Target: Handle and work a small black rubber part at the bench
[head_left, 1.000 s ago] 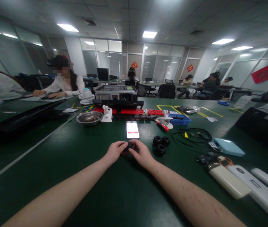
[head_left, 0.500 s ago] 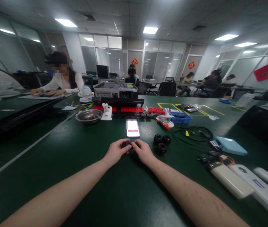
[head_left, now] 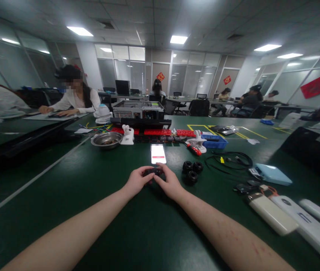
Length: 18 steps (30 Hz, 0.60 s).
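Note:
Between my two hands is a small black part (head_left: 153, 171), mostly covered by fingers, so its kind cannot be made out. My left hand (head_left: 137, 180) is closed round its left side. The thumb and fingers of my right hand (head_left: 169, 181) close on its right side. Just beyond the hands lies a phone (head_left: 158, 156) with a lit white screen. Three black round ribbed pieces (head_left: 191, 177), like small wheels, sit to the right of my right hand.
A metal bowl (head_left: 107, 139) with small pieces stands back left, near a white stand (head_left: 127, 135). Farther back are an open computer case (head_left: 137, 109), a blue tray (head_left: 215, 141) and a red screwdriver (head_left: 195, 149). Cables (head_left: 230, 161), a light-blue box (head_left: 273, 174) and a cream power bank (head_left: 273, 213) lie right. Co-workers sit around.
My right hand has shifted its grip: its fingers now reach over the far side of the black part, with the thumb nearer me. My left hand stays closed on it.

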### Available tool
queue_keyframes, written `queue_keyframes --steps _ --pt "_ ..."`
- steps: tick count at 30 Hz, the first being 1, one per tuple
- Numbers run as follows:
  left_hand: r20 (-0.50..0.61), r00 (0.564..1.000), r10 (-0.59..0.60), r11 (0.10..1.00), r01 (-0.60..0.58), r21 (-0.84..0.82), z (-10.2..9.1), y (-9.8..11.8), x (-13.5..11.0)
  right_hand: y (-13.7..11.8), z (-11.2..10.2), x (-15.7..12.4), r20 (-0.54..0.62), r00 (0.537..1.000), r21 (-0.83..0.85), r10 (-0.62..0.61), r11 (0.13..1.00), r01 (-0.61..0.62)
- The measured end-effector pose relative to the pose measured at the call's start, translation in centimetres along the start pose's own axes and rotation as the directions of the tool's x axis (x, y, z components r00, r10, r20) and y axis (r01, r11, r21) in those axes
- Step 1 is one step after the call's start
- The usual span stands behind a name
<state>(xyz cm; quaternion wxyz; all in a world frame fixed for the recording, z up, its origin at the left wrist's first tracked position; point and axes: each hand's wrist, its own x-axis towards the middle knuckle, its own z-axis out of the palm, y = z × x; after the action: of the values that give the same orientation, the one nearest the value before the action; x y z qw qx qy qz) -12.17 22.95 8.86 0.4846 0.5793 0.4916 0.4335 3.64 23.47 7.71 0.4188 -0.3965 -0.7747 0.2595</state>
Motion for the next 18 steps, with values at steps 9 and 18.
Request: queue_keyframes --steps 9,18 --pt "0.025 0.989 0.145 0.974 -0.147 0.170 0.3 0.1 -0.5 0.9 0.1 0.5 -0.018 0.991 -0.090 0.133 0.987 -0.134" --pt "0.018 0.999 -0.030 1.000 0.030 -0.007 0.0 -0.4 0.4 0.3 -0.2 0.5 -0.016 0.999 -0.002 -0.051 0.999 0.051"
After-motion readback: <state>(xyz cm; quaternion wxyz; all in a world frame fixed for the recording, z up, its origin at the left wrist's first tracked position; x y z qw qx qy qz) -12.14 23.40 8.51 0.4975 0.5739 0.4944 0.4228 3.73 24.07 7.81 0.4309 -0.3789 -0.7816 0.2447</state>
